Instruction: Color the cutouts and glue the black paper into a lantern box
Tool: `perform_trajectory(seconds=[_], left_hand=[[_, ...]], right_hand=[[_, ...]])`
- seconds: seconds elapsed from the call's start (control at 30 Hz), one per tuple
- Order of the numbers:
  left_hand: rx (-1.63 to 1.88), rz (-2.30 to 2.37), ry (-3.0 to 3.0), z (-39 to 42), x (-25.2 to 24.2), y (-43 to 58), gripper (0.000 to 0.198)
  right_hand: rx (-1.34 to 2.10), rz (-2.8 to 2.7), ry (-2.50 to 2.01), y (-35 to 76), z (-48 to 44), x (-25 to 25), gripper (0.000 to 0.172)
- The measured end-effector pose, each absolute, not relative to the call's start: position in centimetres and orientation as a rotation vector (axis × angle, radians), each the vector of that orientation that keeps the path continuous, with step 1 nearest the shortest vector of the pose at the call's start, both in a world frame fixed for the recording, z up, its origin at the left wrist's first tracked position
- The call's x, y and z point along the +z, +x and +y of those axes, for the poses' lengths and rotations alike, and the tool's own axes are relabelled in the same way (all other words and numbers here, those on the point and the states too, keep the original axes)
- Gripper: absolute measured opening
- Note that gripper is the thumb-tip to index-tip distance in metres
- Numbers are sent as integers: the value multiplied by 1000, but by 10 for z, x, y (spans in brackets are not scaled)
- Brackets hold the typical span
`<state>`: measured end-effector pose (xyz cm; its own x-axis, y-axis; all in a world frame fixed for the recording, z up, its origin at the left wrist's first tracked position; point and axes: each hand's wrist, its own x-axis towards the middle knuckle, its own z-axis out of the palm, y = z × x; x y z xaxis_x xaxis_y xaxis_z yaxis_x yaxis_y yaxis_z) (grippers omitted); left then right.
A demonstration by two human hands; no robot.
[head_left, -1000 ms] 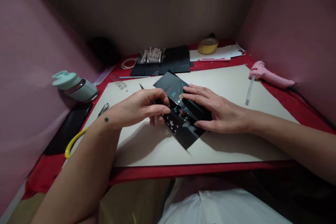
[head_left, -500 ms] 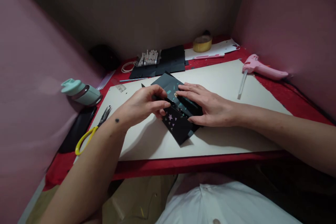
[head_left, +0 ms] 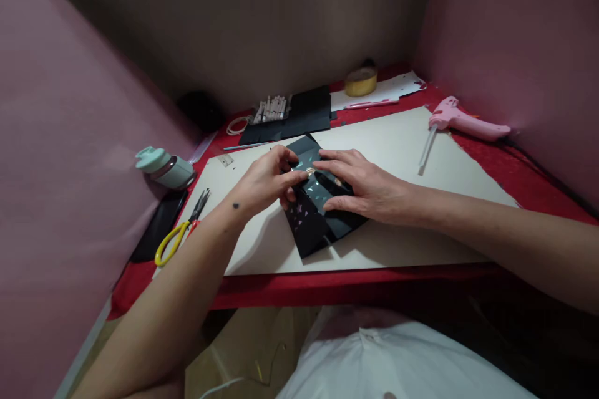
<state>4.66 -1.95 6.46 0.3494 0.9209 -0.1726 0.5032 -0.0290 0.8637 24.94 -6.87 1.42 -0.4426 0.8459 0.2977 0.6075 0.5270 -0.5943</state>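
Note:
A black folded card (head_left: 314, 229) with small star and triangle cut-outs lies on a cream board (head_left: 402, 156) in the middle of the desk. My left hand (head_left: 264, 182) pinches the card's upper left part, fingers curled and pressed together. From the right, my right hand (head_left: 362, 186) lies across the card, its fingers stretched out and pressing it down. The fingertips of both hands meet near the card's fold. Much of the card is hidden under the hands.
Yellow-handled scissors (head_left: 180, 234), a dark flat case (head_left: 156, 230) and a mint bottle (head_left: 166, 166) lie at the left. A pink glue gun (head_left: 461, 123) rests at the right. Black sheets (head_left: 299, 113), glue sticks (head_left: 271, 109), a tape roll (head_left: 360, 81) and white paper (head_left: 384, 90) sit at the back.
The view has swung left, so everything sits further right in the picture. Both hands stay on the card; the left fingers have shifted up toward the fold.

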Motion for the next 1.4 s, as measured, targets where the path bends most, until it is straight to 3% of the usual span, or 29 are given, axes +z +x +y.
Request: perform_trajectory(seconds=[0.27,0.43,0.5,0.63,0.8,0.97,1.2,1.4], left_hand=[[598,1280,1706,-23,65,38,26],[545,1145,1751,-25,73,35,28],[518,1083,1776,-28,76,35,29],[451,961,1858,-35,77,32,28],[364,916,1867,-39,74,22,28],[383,876,1845,-39,76,20,33],[417,903,1825,-39,76,22,51],[389,925,1866,-40,81,24,62]], right_hand=[[531,-2007,-1085,252,-67,17,45],[94,-2176,-1009,247,-36,45,57],[184,-2283,-1050,242,-20,62,62],[621,-2428,-1216,235,7,85,55],[921,-2326,-1317,237,19,75,62],[800,-2354,-1188,243,7,70,59],[630,-2428,-1278,246,0,77,76],[592,-2336,-1325,249,4,91,50]])
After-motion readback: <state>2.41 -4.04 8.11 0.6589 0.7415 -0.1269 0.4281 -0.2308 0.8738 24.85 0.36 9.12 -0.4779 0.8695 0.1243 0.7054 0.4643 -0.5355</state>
